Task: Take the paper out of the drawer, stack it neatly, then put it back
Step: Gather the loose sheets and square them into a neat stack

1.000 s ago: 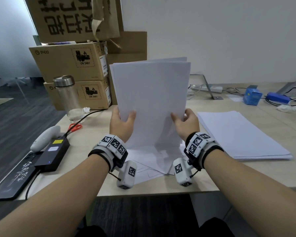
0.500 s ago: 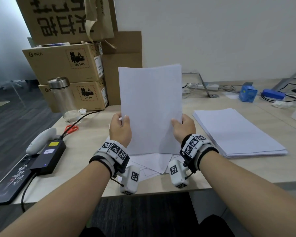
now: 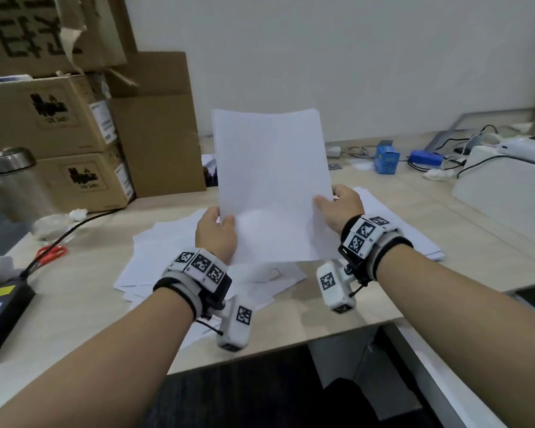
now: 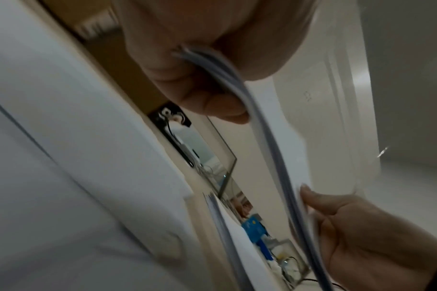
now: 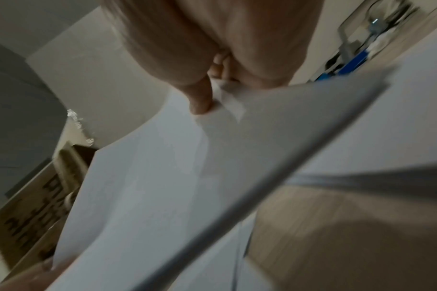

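Observation:
I hold a sheaf of white paper (image 3: 272, 186) upright above the desk, its bottom edge lifted off the surface. My left hand (image 3: 218, 233) grips its lower left edge, thumb in front. My right hand (image 3: 337, 208) grips the lower right edge. In the left wrist view the sheaf (image 4: 274, 149) runs edge-on from my left hand (image 4: 207, 78) to my right hand (image 4: 362, 236). The right wrist view shows my right hand (image 5: 212, 86) pinching the paper (image 5: 162, 177). Loose sheets (image 3: 167, 257) lie scattered on the desk beneath. A neat stack (image 3: 414, 239) lies to the right. No drawer shows.
Cardboard boxes (image 3: 53, 118) are piled at the back left beside a steel-lidded bottle (image 3: 10, 180). Red scissors (image 3: 50, 251) and a black adapter (image 3: 0, 313) lie at the left. A blue box (image 3: 386, 159), cables and a white device (image 3: 507, 193) stand at the right.
The uneven sheets have been squared into one aligned sheaf. It has been raised off the loose sheets and shifted slightly right, and the view has moved closer to the desk.

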